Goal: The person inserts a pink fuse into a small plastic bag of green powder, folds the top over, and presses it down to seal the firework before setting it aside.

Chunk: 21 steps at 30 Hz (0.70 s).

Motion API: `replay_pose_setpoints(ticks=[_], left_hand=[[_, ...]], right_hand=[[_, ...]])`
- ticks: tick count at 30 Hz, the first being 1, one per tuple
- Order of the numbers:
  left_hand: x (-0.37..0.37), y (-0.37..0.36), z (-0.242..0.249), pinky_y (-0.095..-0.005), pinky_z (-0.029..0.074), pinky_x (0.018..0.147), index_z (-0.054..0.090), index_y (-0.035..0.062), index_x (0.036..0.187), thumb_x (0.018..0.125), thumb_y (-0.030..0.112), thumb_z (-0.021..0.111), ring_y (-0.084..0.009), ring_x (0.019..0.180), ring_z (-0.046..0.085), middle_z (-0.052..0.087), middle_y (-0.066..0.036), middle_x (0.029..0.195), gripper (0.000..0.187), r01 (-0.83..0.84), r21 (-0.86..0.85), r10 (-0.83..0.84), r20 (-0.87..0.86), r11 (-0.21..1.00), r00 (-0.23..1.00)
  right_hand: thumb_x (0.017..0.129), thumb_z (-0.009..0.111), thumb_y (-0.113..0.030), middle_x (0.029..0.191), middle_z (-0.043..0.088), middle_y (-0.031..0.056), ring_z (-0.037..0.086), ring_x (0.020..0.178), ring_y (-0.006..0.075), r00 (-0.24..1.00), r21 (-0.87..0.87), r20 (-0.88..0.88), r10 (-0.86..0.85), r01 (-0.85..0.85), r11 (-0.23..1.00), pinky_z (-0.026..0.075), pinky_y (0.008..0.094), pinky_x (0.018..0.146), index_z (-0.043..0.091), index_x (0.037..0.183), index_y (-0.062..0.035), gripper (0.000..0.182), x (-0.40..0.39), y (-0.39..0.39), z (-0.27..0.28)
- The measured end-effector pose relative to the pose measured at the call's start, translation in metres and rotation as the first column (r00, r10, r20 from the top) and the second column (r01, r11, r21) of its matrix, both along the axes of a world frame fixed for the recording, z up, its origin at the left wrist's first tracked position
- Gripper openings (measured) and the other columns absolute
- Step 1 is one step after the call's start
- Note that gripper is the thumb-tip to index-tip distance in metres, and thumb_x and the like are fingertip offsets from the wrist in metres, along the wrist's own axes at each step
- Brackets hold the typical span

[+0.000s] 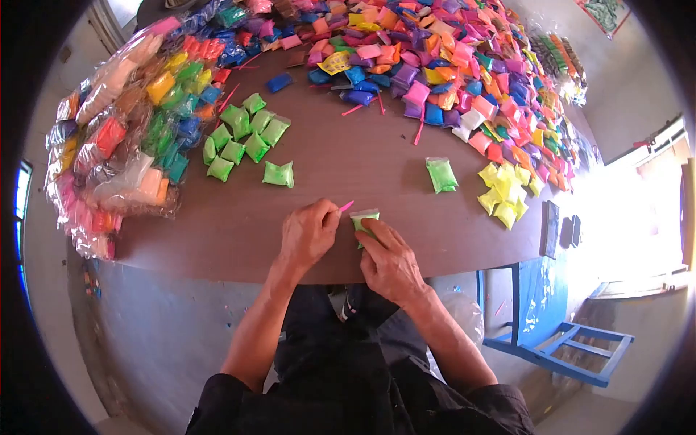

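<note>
1. Green packet [364, 219]: a small clear bag of bright green filling, lying at the near edge of the brown table [239, 225], directly in front of the person. It sits between the two hands, at about 3 o'clock from the left hand and 11 o'clock from the right. Its long axis cannot be told; most of it is covered.
2. Right hand [391, 264]: fingers pressed down on the packet, pinning it flat. This hand is the nearer one and is in contact.
3. Left hand [308, 233]: fingers curled, pinching a thin pink stick [346, 206] whose tip points toward 2 o'clock, just beside the packet's top corner.
4. Loose green packet [441, 175]: lies alone at 1 o'clock from the hands, well apart.
5. Green packets, cluster [246, 138]: at 11 o'clock.
6. Yellow packets, cluster [506, 193]: at 2 o'clock.
7. Mixed-colour packets, heap [435, 58]: across the far side, at 12 to 1 o'clock.
8. Large clear bags of packets [123, 138]: piled at 10 o'clock, overhanging the table edge.
9. Room: blue wooden chair [551, 326] at 4 o'clock; strong daylight on the right.
</note>
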<state>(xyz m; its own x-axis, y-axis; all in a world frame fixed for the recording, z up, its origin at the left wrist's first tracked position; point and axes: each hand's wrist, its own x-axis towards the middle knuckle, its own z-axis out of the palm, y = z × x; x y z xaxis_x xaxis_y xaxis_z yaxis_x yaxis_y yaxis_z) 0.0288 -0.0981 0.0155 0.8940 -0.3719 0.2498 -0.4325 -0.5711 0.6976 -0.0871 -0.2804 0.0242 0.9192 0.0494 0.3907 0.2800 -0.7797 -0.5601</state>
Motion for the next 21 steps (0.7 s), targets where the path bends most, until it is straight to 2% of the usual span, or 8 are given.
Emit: replay_pose_setpoints(ticks=[3, 6, 8, 9, 12, 15, 18, 21], left_hand=[[-0.014, -0.001, 0.007, -0.0473, 0.057, 0.067, 0.074, 0.0054, 0.098, 0.1, 0.013, 0.077, -0.0408, 0.077, 0.075, 0.075, -0.019, 0.084, 0.008, -0.029, -0.13, 0.012, -0.129, 0.991, 0.992], [-0.019, -0.006, -0.014, -0.046, 0.056, 0.065, 0.073, 0.0042, 0.098, 0.099, 0.012, 0.077, -0.0396, 0.074, 0.075, 0.074, -0.019, 0.082, 0.008, 0.056, -0.077, -0.061, -0.054, 0.995, 0.997], [-0.01, -0.005, -0.019, -0.0449, 0.056, 0.064, 0.073, 0.0038, 0.098, 0.099, 0.011, 0.077, -0.0386, 0.074, 0.075, 0.073, -0.019, 0.081, 0.008, 0.015, 0.001, -0.015, 0.03, 1.0, 0.999], [-0.007, -0.004, -0.019, -0.0443, 0.055, 0.064, 0.073, 0.0036, 0.099, 0.099, 0.011, 0.078, -0.0381, 0.073, 0.075, 0.073, -0.019, 0.081, 0.008, -0.008, 0.038, 0.005, 0.072, 0.999, 0.997], [-0.007, -0.001, -0.01, -0.0488, 0.056, 0.064, 0.072, 0.0064, 0.095, 0.101, 0.016, 0.075, -0.0413, 0.073, 0.073, 0.071, -0.016, 0.077, 0.012, -0.003, -0.08, 0.007, 0.058, 0.997, 0.998], [-0.028, -0.001, 0.005, -0.0501, 0.055, 0.062, 0.069, 0.0062, 0.092, 0.102, 0.016, 0.075, -0.0417, 0.072, 0.073, 0.071, -0.017, 0.075, 0.015, 0.004, -0.147, -0.015, -0.073, 0.989, 0.997], [-0.042, -0.007, -0.01, -0.0447, 0.054, 0.059, 0.072, 0.0044, 0.096, 0.103, 0.015, 0.077, -0.0387, 0.067, 0.073, 0.072, -0.018, 0.079, 0.013, 0.032, -0.156, -0.037, -0.03, 0.987, 0.999], [-0.036, -0.011, -0.016, -0.0443, 0.054, 0.06, 0.073, 0.0046, 0.097, 0.103, 0.016, 0.078, -0.0387, 0.067, 0.073, 0.072, -0.019, 0.078, 0.014, 0.027, -0.02, -0.027, -0.008, 0.999, 1.0]], right_hand=[[0.089, 0.071, 0.003, 0.135, 0.067, 0.0201, 0.068, 0.126, 0.0416, 0.998, 0.056, -0.066, -0.014, 0.018, 0.998, 0.06, 0.0496, 0.103, 0.074, 0.126, 0.0001, 0.038, -0.003, -0.003, 0.004], [0.089, 0.07, 0.006, 0.13, 0.068, 0.0186, 0.071, 0.119, 0.0407, 0.999, 0.097, -0.036, -0.023, 0.027, 0.995, 0.061, 0.0493, 0.1, 0.075, 0.122, -0.0005, 0.034, 0.001, -0.004, 0.002], [0.09, 0.07, 0.007, 0.127, 0.07, 0.0173, 0.072, 0.115, 0.04, 0.999, 0.142, -0.022, -0.039, 0.042, 0.989, 0.061, 0.0493, 0.101, 0.075, 0.119, -0.0005, 0.031, 0.001, -0.002, 0.002], [0.09, 0.071, 0.006, 0.126, 0.07, 0.0158, 0.073, 0.113, 0.0389, 0.999, 0.137, -0.021, -0.04, 0.042, 0.99, 0.061, 0.0492, 0.099, 0.076, 0.117, -0.0012, 0.029, 0.0, -0.003, 0.001], [0.09, 0.073, 0.004, 0.123, 0.073, 0.0116, 0.075, 0.108, 0.0359, 0.999, 0.082, -0.011, -0.05, 0.051, 0.995, 0.062, 0.0478, 0.095, 0.078, 0.113, -0.0039, 0.024, 0.002, -0.008, 0.002], [0.09, 0.077, 0.001, 0.12, 0.075, 0.0083, 0.075, 0.107, 0.0333, 0.997, -0.029, 0.001, -0.077, 0.077, 0.997, 0.062, 0.0453, 0.09, 0.082, 0.109, -0.007, 0.021, 0.002, -0.009, 0.008], [0.089, 0.081, -0.002, 0.117, 0.076, 0.0065, 0.075, 0.105, 0.0315, 0.994, -0.06, 0.029, -0.103, 0.105, 0.993, 0.062, 0.0443, 0.089, 0.083, 0.107, -0.0081, 0.019, 0.003, -0.006, 0.006], [0.087, 0.083, -0.004, 0.113, 0.076, 0.0065, 0.075, 0.104, 0.0312, 0.992, -0.019, 0.044, -0.118, 0.119, 0.993, 0.061, 0.0445, 0.089, 0.083, 0.107, -0.0083, 0.02, 0.004, -0.005, 0.001]])
